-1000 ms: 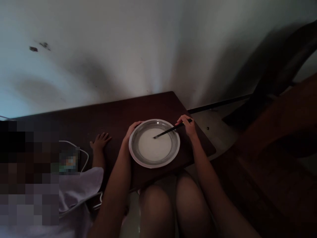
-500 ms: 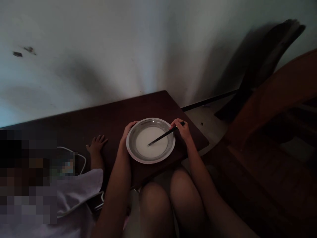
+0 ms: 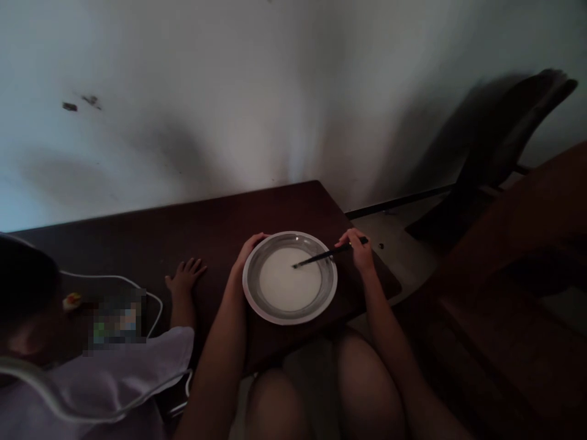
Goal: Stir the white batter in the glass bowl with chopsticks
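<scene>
Head view: a metal basin [image 3: 254, 281] stands on the dark table [image 3: 206, 226], close to the near edge and toward the near right corner, with milky liquid [image 3: 288, 284] in its bottom. The left hand [image 3: 248, 250] cups the basin's outer left side, its fingers running forward along the rim; the tips are partly hidden, so I cannot tell how firmly they press. The right hand [image 3: 360, 250], over the table near the right edge, has its fingers pinched on the upper end of slim dark chopsticks [image 3: 323, 255], too dim to count. They slope across the basin's right rim, the light-coloured tip at the liquid, dipped in or just above it.

Stirring seems the step in hand. To do it well, brace the basin with the left palm, since it sits near an edge. Gripping the chopsticks a little lower would probably give better control. Work the tip in slow circles below the surface, reaching the outer ring, and avoid levering on the rim. Leave room leftward, where another person's hand [image 3: 184, 276] lies spread on the table beside a white cable [image 3: 159, 299].
</scene>
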A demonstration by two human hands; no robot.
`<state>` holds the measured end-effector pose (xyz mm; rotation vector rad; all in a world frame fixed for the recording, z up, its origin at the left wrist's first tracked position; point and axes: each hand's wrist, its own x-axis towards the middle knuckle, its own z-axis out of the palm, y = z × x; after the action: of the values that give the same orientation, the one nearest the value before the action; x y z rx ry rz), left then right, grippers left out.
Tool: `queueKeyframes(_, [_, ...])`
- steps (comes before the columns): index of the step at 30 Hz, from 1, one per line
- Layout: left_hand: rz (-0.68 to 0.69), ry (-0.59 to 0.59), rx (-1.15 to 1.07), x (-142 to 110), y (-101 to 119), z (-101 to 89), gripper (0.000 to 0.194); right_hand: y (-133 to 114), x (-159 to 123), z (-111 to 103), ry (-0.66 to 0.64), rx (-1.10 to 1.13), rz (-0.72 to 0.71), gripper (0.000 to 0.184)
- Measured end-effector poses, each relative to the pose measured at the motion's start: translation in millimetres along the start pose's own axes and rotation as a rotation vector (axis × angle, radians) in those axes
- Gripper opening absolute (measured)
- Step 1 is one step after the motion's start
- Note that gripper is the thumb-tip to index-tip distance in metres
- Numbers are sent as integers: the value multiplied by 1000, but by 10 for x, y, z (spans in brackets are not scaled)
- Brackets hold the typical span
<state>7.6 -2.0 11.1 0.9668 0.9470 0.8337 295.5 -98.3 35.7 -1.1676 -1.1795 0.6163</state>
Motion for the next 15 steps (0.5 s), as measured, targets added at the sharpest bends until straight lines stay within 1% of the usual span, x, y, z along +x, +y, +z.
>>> queueKeyframes(2, [6, -6, -1, 6, -6, -5, 22, 3, 20, 19, -53, 20, 31, 43])
queueKeyframes(5, [14, 6, -2, 22, -16, -19, 22, -18, 77, 75, -200, -13, -3, 41])
queueKeyframes(6, [17, 12, 5, 29, -19, -25, 21, -23, 112, 87, -214, -29, -25, 41])
queueKeyframes(8, [25, 22, 23, 44, -27, -39, 21, -19, 204, 94, -172, -37, -47, 41])
queueKeyframes(10, [31, 31, 40, 58, -35, -51, 21, 0, 301, 101, -131, 3, -24, 43])
queueKeyframes(11, [35, 33, 46, 64, -39, -55, 21, 11, 344, 115, -150, 30, 1, 44])
queueKeyframes(13, [37, 29, 55, 69, -46, -59, 21, 28, 406, 172, -260, 66, 45, 44])
queueKeyframes(15, [27, 23, 63, 65, -50, -55, 22, 41, 441, 244, -355, 66, 45, 41])
